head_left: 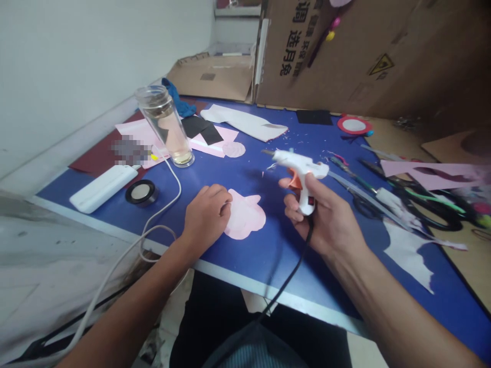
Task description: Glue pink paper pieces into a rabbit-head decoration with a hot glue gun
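Observation:
My right hand [326, 212] is wrapped round the handle of a white hot glue gun [297, 166] with an orange trigger. Its nozzle points left, above the table, and a clear glue stick [368, 199] sticks out of its back. A black cord hangs from the handle toward my lap. My left hand [209, 217] rests on the table with curled fingers, pinching the left edge of a pale pink cut-out [247, 217] with a wavy outline. The cut-out lies flat, its left edge partly hidden by my fingers.
A glass jar of liquid [169, 128], a white power bank [103, 189] and a black tape roll [141, 193] stand left. Pink, white and black scraps lie behind. Scissors [418, 197] and other tools clutter the right. A cardboard panel [345, 66] closes the back.

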The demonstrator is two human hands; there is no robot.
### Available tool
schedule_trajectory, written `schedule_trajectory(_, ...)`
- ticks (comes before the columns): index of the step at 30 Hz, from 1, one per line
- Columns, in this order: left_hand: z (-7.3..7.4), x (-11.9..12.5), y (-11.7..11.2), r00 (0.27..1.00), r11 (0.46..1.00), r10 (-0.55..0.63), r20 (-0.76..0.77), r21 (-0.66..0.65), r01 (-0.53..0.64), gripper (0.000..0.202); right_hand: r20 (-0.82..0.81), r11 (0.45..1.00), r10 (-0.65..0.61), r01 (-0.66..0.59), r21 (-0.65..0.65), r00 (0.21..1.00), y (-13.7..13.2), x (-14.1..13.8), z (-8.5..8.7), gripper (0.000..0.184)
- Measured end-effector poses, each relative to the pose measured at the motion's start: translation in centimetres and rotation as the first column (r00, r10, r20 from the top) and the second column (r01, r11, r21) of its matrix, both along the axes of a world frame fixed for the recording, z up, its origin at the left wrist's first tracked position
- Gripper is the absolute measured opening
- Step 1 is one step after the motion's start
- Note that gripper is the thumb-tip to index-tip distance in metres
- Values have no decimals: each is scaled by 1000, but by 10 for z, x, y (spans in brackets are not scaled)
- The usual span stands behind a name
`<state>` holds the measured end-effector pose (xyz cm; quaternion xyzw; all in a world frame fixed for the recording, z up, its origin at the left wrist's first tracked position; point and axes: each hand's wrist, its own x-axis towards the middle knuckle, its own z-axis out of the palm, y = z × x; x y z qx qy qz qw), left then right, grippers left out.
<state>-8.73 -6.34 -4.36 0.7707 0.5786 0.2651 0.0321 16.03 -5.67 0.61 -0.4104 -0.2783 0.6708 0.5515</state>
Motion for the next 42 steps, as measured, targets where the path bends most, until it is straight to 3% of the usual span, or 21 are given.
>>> schedule_trajectory(4,0,-2,0,997,997,-49,51,67,45,23,-210,988,-129,106,-115,969,5,4,4,20)
schedule_trajectory(11,-2,-4,-2,981,985,-126,149,138,106,40,-241,981,-116,73,-179,964,6,4,5,20)
schedule_trajectory(17,-5,-5,-1,993,991,-113,-14,68,114,38,-242,991,-81,53,-120,967,5,5,4,18)
schedule_trajectory(23,-3,-7,-3,994,992,-97,40,83,94,40,-233,993,-57,31,-111,971,6,9,1,15)
schedule_trajectory(30,1,-8,-6,987,990,-133,-93,43,137,34,-227,983,-89,49,-178,970,6,6,6,23)
schedule_trajectory(36,3,-4,-4,985,987,-92,147,145,71,37,-222,983,-88,48,-178,971,7,7,4,24)
schedule_trajectory(42,3,-2,5,958,986,-68,278,168,22,28,-105,999,37,-40,-33,994,6,9,5,22)
